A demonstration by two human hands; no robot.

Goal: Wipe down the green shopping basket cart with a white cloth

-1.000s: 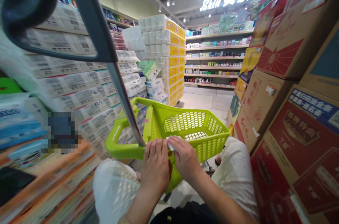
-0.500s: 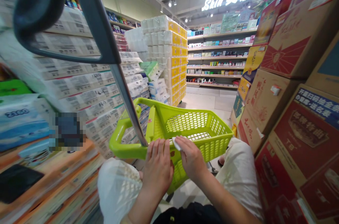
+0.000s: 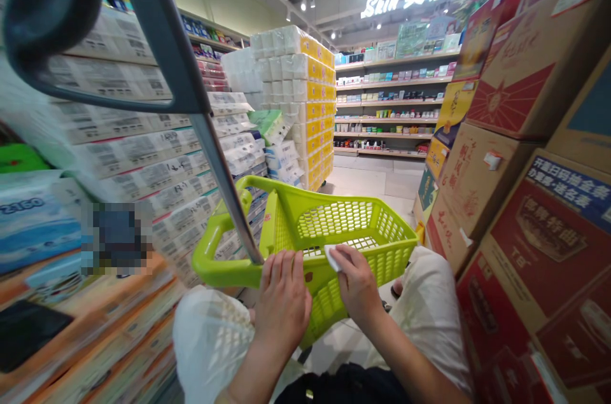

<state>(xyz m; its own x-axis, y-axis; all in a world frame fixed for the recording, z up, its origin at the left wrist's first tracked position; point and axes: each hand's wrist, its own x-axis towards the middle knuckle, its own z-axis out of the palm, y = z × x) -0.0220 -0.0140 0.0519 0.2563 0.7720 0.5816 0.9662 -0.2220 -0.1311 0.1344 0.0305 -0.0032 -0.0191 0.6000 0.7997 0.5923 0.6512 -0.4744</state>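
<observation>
- My left hand [image 3: 282,299] lies flat on the near rim of the lime basket [image 3: 398,242], fingers spread, gripping nothing.
- My right hand [image 3: 359,286] pinches a white wipe [image 3: 333,256] (perhaps a folded tissue, it is mostly hidden) against that rim.
- The wipe sits just right of my left hand, and the rim runs left to right under both.
- The pull handle [image 3: 224,191] rises beside the left hand.

A lit overhead sign [image 3: 382,4] reads "Skin"; a blue pack [image 3: 28,219] reads "2160".
</observation>
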